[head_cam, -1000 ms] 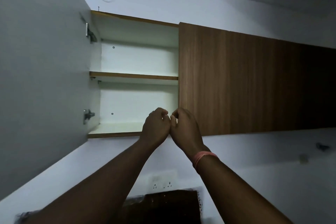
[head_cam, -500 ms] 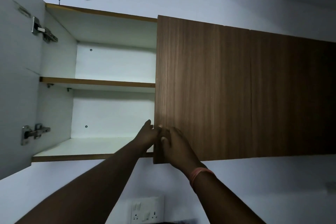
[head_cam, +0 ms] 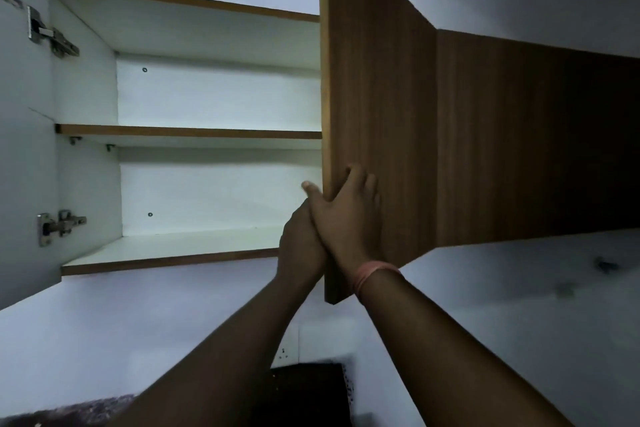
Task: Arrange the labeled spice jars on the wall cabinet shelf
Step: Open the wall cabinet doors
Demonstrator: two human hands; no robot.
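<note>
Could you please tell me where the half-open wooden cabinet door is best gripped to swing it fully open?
Grip the wooden door by its free left edge near the bottom corner, coming from below, where the right hand already wraps it; the hinges seem opposite.

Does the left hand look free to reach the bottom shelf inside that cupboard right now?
Probably yes. The left hand sits just in front of the bottom shelf, whose left door stands open. The brown door that the right hand grips is swung partly outward, so nothing visible blocks the way.
</note>
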